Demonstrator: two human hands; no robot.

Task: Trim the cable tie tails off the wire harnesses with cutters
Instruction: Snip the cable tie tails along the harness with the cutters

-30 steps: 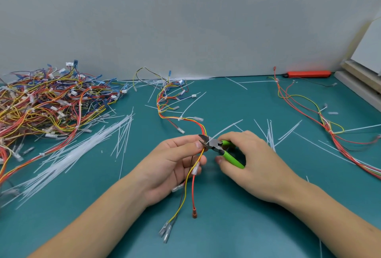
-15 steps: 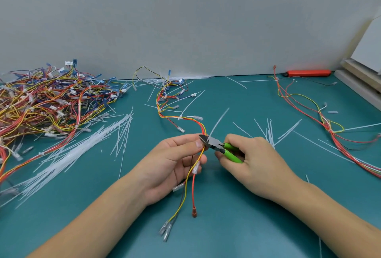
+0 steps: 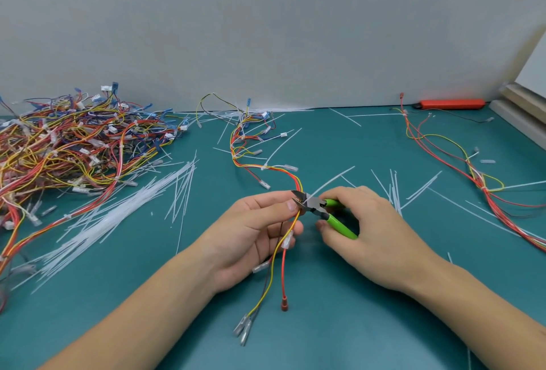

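My left hand (image 3: 251, 233) pinches a red, yellow and orange wire harness (image 3: 263, 168) at mid table; its loose ends with clear terminals hang down toward me. My right hand (image 3: 366, 227) grips green-handled cutters (image 3: 322, 210). The cutter jaws stand slightly apart right at the harness beside my left fingertips. A white cable tie tail (image 3: 331, 182) lies on the mat just behind the cutters, pointing up and right.
A large tangle of harnesses (image 3: 68, 145) fills the left of the teal mat (image 3: 339, 325). A bundle of white cable ties (image 3: 118, 210) lies beside it. Another harness (image 3: 472, 174) lies at right among cut tails (image 3: 393, 189). An orange tool (image 3: 452, 103) rests by the wall.
The cutter handles have spread and the jaws have opened again. A white tie tail that stuck up from the harness now lies loose on the mat. My left hand has barely moved.
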